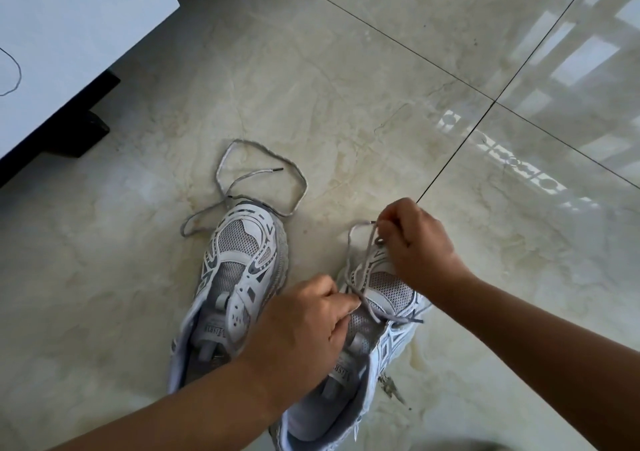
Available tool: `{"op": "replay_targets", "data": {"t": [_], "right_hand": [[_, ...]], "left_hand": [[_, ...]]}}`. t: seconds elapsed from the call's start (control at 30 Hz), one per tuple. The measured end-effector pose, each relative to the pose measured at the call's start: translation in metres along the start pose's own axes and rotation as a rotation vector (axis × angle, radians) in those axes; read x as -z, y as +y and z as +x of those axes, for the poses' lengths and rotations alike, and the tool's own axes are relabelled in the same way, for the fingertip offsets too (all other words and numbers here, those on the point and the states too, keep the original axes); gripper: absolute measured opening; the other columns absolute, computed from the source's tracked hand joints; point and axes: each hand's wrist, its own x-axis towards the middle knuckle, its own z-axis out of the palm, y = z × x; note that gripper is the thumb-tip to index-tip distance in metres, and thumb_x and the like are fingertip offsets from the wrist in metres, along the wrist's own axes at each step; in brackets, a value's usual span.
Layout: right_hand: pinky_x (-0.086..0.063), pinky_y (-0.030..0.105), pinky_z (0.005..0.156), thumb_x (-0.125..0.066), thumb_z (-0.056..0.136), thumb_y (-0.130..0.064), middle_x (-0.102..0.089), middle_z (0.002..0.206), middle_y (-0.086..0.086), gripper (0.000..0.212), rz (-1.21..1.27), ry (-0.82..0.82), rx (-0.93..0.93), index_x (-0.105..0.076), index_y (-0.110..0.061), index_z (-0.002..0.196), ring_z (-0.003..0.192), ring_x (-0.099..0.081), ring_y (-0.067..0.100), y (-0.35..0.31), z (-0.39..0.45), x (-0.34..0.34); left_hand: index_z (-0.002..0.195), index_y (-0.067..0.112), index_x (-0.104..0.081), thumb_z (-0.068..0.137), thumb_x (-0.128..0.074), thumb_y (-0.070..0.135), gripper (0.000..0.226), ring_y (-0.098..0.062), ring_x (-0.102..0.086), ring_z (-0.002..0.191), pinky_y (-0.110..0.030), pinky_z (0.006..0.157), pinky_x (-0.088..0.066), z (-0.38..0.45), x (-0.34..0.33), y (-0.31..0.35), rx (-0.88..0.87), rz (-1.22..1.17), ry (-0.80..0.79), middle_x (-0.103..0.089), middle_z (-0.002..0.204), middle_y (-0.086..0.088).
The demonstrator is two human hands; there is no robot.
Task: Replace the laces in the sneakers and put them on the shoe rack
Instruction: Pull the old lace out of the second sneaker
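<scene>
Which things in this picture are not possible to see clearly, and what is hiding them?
- Head view: the eyelets of the right sneaker are mostly covered by the left hand and right hand.
- Its heel is cut off by the bottom edge.
- The lace end disappears inside the right hand's fingers.
- The tongue label on the left sneaker is too small to read.
- No shoe rack is in view.

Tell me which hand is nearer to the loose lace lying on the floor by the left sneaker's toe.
Right. The right hand is beside the loose lace, across a strip of floor, pinching the right sneaker's lace. The left hand sits farther back, by the sneakers' tongues.
</scene>
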Motion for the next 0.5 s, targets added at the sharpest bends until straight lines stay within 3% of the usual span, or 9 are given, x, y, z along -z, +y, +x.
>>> {"op": "replay_targets", "data": {"t": [0.07,0.1,0.2,0.27,0.37,0.43,0.5], "right_hand": [[-0.031,0.014,0.061,-0.054,0.088,-0.009,-0.056,0.081,-0.003,0.004,0.017,-0.015,-0.039,-0.057,-0.012,0.089,0.076,-0.049,0.016,0.003,-0.001,0.003],[-0.034,0.012,0.068,-0.056,0.084,-0.008,-0.056,0.085,-0.005,0.009,0.000,-0.058,0.003,-0.058,-0.014,0.090,0.082,-0.051,0.016,0.002,-0.002,0.004],[-0.032,0.033,0.094,-0.047,0.067,-0.021,-0.053,0.099,-0.021,0.036,-0.095,-0.305,0.199,-0.066,-0.027,0.097,0.109,-0.047,0.017,-0.003,-0.007,0.006],[-0.024,0.033,0.100,-0.043,0.066,-0.031,-0.047,0.093,-0.032,0.040,-0.158,-0.434,0.246,-0.069,-0.034,0.095,0.113,-0.040,0.010,-0.006,-0.008,0.005],[-0.030,0.032,0.097,-0.051,0.069,-0.030,-0.052,0.088,-0.025,0.029,-0.165,-0.485,0.304,-0.072,-0.031,0.089,0.104,-0.044,0.009,-0.006,-0.008,0.003],[-0.040,0.027,0.085,-0.062,0.072,-0.023,-0.060,0.085,-0.011,0.014,-0.116,-0.498,0.332,-0.072,-0.023,0.081,0.090,-0.052,0.010,-0.005,-0.005,0.004],[-0.042,0.016,0.072,-0.069,0.073,-0.013,-0.061,0.079,-0.007,0.006,-0.081,-0.508,0.298,-0.071,-0.016,0.078,0.076,-0.053,0.005,-0.005,-0.003,0.006]], "left_hand": [[0.098,0.025,-0.070,0.076,-0.067,0.019,0.024,-0.006,-0.053,0.056,-0.011,0.053,-0.037,-0.001,-0.001,-0.001,0.012,-0.022,0.006,-0.054,0.074,0.009],[0.098,0.025,-0.070,0.076,-0.066,0.019,0.023,-0.006,-0.053,0.056,-0.012,0.052,-0.037,-0.001,-0.001,-0.002,0.013,-0.026,0.011,-0.053,0.073,0.009],[0.095,0.025,-0.071,0.075,-0.067,0.021,0.021,-0.007,-0.054,0.057,-0.014,0.051,-0.040,0.000,-0.002,-0.001,0.008,-0.011,0.023,-0.054,0.072,0.008],[0.092,0.026,-0.071,0.074,-0.063,0.024,0.020,-0.009,-0.055,0.057,-0.017,0.050,-0.045,-0.001,-0.003,-0.001,0.013,-0.011,0.034,-0.055,0.071,0.008],[0.091,0.026,-0.070,0.075,-0.060,0.025,0.019,-0.011,-0.056,0.057,-0.022,0.050,-0.051,-0.002,-0.003,-0.001,0.024,-0.014,0.041,-0.054,0.071,0.007],[0.094,0.026,-0.071,0.076,-0.060,0.025,0.021,-0.010,-0.057,0.057,-0.024,0.050,-0.052,-0.002,-0.003,-0.002,0.033,-0.017,0.050,-0.055,0.072,0.007],[0.094,0.024,-0.072,0.077,-0.060,0.025,0.021,-0.010,-0.057,0.057,-0.023,0.049,-0.052,-0.002,-0.003,-0.002,0.029,-0.015,0.059,-0.057,0.073,0.008]]}}
